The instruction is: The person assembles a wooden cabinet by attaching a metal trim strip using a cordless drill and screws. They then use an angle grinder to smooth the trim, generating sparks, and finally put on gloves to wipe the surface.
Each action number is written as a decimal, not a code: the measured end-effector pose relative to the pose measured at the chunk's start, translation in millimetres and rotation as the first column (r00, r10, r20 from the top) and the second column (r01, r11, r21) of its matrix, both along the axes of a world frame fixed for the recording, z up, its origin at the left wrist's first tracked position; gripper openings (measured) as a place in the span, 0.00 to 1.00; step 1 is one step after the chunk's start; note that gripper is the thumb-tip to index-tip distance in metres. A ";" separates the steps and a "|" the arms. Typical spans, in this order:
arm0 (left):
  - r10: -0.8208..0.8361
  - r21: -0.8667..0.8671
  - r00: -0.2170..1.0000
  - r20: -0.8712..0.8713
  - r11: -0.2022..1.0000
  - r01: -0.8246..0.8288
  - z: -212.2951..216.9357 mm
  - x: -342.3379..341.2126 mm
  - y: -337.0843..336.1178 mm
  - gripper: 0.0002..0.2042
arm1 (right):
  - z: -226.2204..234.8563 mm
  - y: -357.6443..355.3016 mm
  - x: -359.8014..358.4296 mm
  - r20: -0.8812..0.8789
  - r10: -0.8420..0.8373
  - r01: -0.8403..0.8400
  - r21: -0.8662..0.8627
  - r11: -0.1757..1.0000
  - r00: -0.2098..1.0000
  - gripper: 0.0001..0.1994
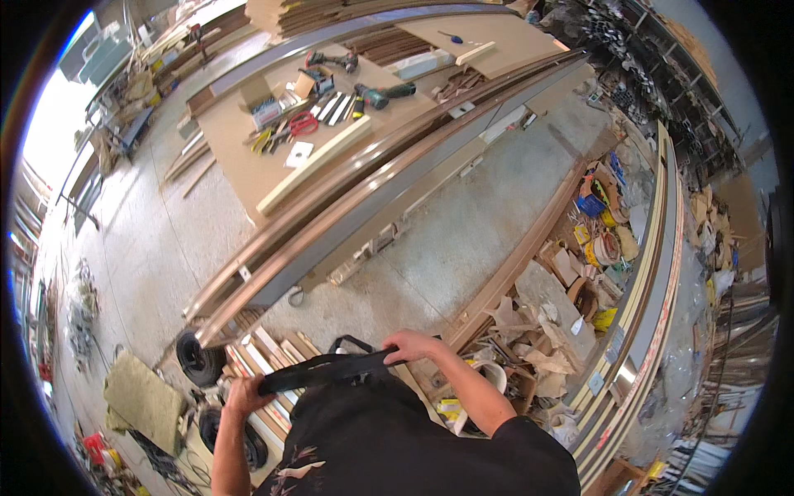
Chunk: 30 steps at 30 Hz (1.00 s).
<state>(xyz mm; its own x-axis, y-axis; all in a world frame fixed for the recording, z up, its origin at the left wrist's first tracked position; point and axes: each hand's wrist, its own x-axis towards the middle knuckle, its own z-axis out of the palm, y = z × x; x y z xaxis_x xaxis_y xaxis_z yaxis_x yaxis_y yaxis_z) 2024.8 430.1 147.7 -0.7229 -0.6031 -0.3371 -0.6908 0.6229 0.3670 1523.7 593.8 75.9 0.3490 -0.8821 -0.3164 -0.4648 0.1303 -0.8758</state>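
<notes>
A wide black belt (318, 369) stretches in front of my waist, with a narrower loop standing up from its far side. My left hand (246, 395) is closed round its left end. Further right, the fingers of my right hand (409, 347) grip the other end. Part of the belt blends into my black shirt, so its lower edge is hard to make out. Just beyond the hands lie several wood strips (265, 355) on the floor.
Long brown metal profiles (331, 178) run across a cardboard-topped bench, beside drills (374, 97), red-handled scissors (303, 124) and a pale wood batten (314, 165). Boxes, tape rolls and scrap paper (550, 326) clutter the right. Black wheels (198, 360) and a folded greenish cloth (145, 401) are at left.
</notes>
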 end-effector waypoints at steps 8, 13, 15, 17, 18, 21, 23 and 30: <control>0.223 -0.331 0.948 -0.225 0.898 -0.290 -133.4 47.6 15.6 0.35 | 154.0 -134.8 98.6 0.166 0.242 -0.192 -0.271 0.943 0.956 0.18; 0.121 -0.336 0.830 -0.545 0.875 -0.348 -158.7 -38.7 -8.9 0.34 | 162.8 -206.6 131.2 -0.174 0.364 -0.403 -0.410 0.818 0.915 0.19; 0.138 -0.334 0.846 -0.515 0.877 -0.347 -141.5 -62.8 -17.2 0.34 | 147.7 -227.0 149.5 -0.282 0.403 -0.490 -0.426 0.760 0.871 0.21; 0.124 -0.331 0.855 -0.503 0.886 -0.324 -127.9 -83.0 -24.4 0.34 | 125.1 -241.3 165.1 -0.269 0.433 -0.509 -0.427 0.747 0.861 0.22; 0.125 -0.326 0.857 -0.499 0.890 -0.320 -124.9 -85.6 -24.4 0.34 | 132.1 -239.4 162.7 -0.261 0.436 -0.505 -0.348 0.790 0.861 0.22; 0.080 -0.310 0.870 -0.486 0.915 -0.258 -115.8 -104.0 -36.2 0.33 | 124.0 -238.3 161.9 -0.203 0.486 -0.525 -0.404 0.749 0.850 0.22; 0.064 -0.303 0.874 -0.482 0.924 -0.234 -107.5 -108.0 -34.8 0.33 | 134.1 -229.7 170.8 -0.051 0.571 -0.546 -0.376 0.749 0.819 0.21; -0.049 -0.270 0.842 -0.537 0.956 -0.117 -90.4 -147.2 -35.3 0.32 | 88.3 -229.5 151.6 0.215 0.488 -0.402 -0.343 0.849 0.846 0.20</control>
